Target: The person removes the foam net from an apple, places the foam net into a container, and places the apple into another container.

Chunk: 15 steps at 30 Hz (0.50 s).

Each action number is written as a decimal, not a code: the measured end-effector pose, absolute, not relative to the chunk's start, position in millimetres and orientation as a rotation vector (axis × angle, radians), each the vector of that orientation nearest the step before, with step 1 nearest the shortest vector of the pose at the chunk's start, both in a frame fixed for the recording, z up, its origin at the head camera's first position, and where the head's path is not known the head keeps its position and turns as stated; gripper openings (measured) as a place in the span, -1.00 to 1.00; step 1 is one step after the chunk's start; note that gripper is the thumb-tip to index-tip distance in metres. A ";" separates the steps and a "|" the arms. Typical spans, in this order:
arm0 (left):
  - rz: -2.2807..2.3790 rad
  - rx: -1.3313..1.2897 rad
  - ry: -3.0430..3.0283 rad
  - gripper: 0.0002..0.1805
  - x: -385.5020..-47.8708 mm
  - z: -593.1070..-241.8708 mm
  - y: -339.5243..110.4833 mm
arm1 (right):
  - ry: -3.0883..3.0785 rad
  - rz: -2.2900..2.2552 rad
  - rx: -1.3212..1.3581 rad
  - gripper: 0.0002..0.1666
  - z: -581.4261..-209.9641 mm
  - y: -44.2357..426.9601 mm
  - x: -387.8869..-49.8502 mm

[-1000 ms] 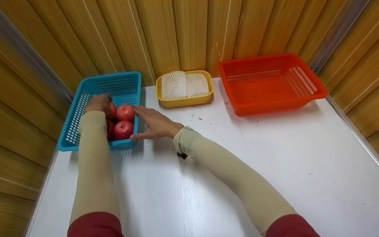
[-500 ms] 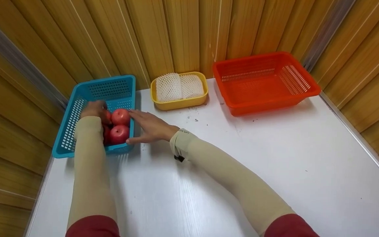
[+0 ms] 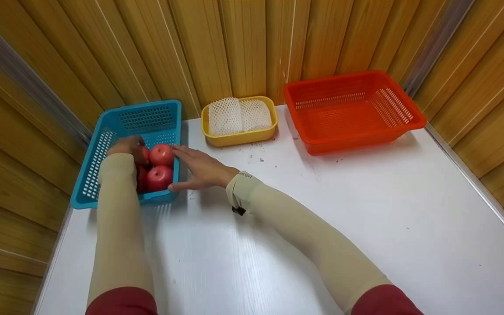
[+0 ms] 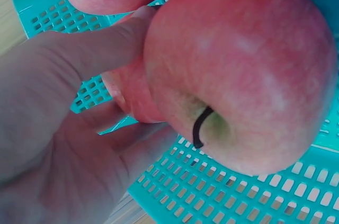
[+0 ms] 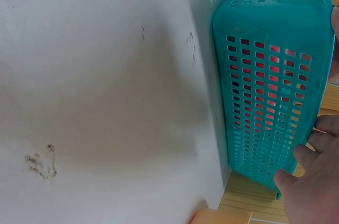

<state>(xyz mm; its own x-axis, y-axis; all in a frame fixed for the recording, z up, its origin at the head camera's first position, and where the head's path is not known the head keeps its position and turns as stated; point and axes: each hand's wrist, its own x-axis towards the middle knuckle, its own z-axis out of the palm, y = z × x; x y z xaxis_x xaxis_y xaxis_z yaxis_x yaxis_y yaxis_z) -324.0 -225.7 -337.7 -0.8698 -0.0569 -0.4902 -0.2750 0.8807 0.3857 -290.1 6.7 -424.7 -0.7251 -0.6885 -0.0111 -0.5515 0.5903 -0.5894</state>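
Inside the blue basket (image 3: 86, 183), several red apples sit together at the right side. My left hand (image 3: 125, 146) reaches down into it. In the left wrist view, thumb and fingers curl round an apple (image 4: 135, 89) partly hidden behind a larger apple (image 4: 243, 70) with a dark stem. Two apples show plainly in the head view, a rear apple (image 3: 162, 155) and a front apple (image 3: 159, 178); my left hand and forearm cover parts of others. With fingers fairly straight and spread, my right hand (image 3: 201, 168) rests against the basket's right rim, its fingertips at the edge.
A yellow tub (image 3: 241, 139) holding white foam net sleeves (image 3: 239, 116) stands at the back, right of the blue basket. Farther right is a red-orange basket (image 3: 352, 142). Wood-patterned walls (image 3: 243, 48) enclose the white table (image 3: 322, 210).
The head view has shifted slightly, so the baskets appear a little lower and left. Both hands keep nearly the same places at the blue basket.
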 end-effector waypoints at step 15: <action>0.756 -0.292 2.509 -0.05 -330.2 -326.7 -222.3 | 2.594 -0.867 -1.072 0.24 -428.5 16.1 -297.1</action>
